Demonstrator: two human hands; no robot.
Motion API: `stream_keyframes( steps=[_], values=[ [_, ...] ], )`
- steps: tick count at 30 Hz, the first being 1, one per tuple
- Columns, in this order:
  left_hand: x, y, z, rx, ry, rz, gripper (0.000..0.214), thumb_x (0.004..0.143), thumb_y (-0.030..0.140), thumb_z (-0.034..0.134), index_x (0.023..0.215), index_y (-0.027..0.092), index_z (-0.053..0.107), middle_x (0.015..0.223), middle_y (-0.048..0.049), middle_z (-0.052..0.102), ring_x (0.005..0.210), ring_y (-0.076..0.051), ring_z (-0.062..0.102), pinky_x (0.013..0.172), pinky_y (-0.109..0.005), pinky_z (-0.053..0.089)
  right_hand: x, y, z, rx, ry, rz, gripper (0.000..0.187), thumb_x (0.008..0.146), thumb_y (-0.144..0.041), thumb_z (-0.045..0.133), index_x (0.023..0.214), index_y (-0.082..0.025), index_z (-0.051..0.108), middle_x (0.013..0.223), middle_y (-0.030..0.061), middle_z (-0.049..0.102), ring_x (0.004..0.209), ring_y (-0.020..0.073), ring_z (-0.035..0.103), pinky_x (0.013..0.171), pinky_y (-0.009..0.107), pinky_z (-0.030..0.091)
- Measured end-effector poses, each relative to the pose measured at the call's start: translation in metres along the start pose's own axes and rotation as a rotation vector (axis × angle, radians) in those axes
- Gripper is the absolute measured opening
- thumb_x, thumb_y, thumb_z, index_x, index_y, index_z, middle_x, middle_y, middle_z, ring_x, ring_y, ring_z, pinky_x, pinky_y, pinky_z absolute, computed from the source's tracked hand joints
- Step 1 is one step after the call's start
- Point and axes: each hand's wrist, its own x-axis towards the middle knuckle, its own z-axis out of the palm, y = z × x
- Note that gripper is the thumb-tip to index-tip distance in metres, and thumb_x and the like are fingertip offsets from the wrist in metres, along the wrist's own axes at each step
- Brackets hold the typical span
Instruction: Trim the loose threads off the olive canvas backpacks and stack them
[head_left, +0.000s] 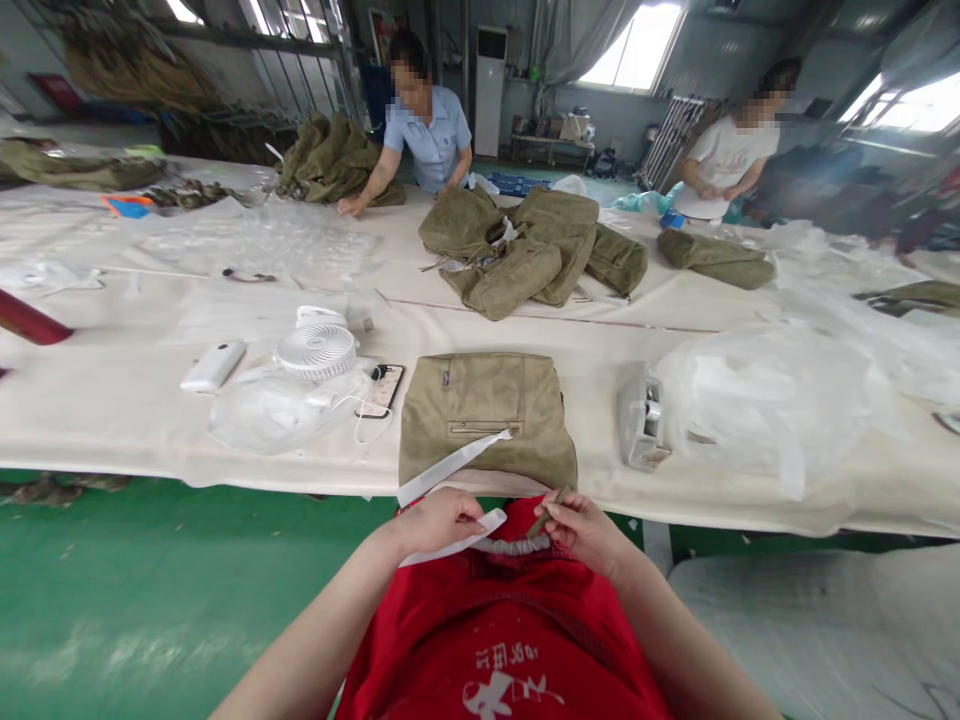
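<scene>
An olive-green fabric bag [489, 395] with a zipped pocket lies flat at the table's near edge, just beyond my hands. One white paper strip [454, 462] hangs from the pocket's zipper pull and slants down to the left. My left hand [446, 520] is closed on a white strip, whose end sticks out past the fingertips; whether it joins the strip on the zipper I cannot tell. My right hand [577, 525] pinches a short olive fabric strap [549, 512] in front of the red apron [510, 620].
Left of the bag are a phone [381, 391], a white fan [316, 350] and a white power bank [214, 367]. To the right stand a tape dispenser [643, 420] and plastic bags [765, 390]. More olive bags [525, 250] are piled ahead; two people work across the table [585, 345].
</scene>
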Motion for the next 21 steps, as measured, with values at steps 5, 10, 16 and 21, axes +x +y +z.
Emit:
stream_keyframes(
  steps=[5,10,16,21],
  values=[
    [-0.002,0.000,0.000,-0.011,-0.065,-0.012,0.028,0.077,0.040,0.053,0.069,0.019,0.069,0.056,0.0041,0.053,0.054,-0.009,0.041,0.051,-0.020,0.025,0.010,0.007,0.004,0.076,0.081,-0.106,0.020,0.067,-0.029,0.077,0.079,-0.018,0.065,0.087,0.0029,0.071,0.059,0.0060,0.062,0.057,0.016,0.050],
    [0.007,0.002,0.009,-0.004,-0.104,-0.009,0.024,0.075,0.037,0.056,0.068,0.019,0.069,0.054,0.0052,0.049,0.052,-0.008,0.038,0.052,-0.021,0.025,0.011,0.013,0.010,0.070,0.083,-0.118,0.021,0.066,-0.028,0.077,0.081,-0.018,0.066,0.085,0.0029,0.071,0.061,0.0073,0.063,0.058,0.017,0.051],
    [0.019,0.008,0.015,-0.009,-0.139,-0.005,0.020,0.074,0.032,0.055,0.067,0.017,0.067,0.052,0.0054,0.043,0.051,-0.008,0.034,0.049,-0.021,0.022,0.012,0.014,0.009,0.027,0.073,-0.108,0.024,0.065,-0.030,0.078,0.082,-0.017,0.066,0.085,0.0040,0.071,0.059,0.0073,0.062,0.057,0.018,0.050],
    [0.026,0.008,0.020,-0.017,-0.133,-0.048,0.022,0.073,0.034,0.055,0.066,0.016,0.065,0.053,0.0058,0.041,0.051,-0.008,0.033,0.048,-0.020,0.021,0.014,0.014,0.008,-0.029,0.072,-0.094,0.026,0.062,-0.032,0.079,0.080,-0.016,0.069,0.077,0.0027,0.070,0.057,0.0083,0.058,0.053,0.020,0.045]
  ],
)
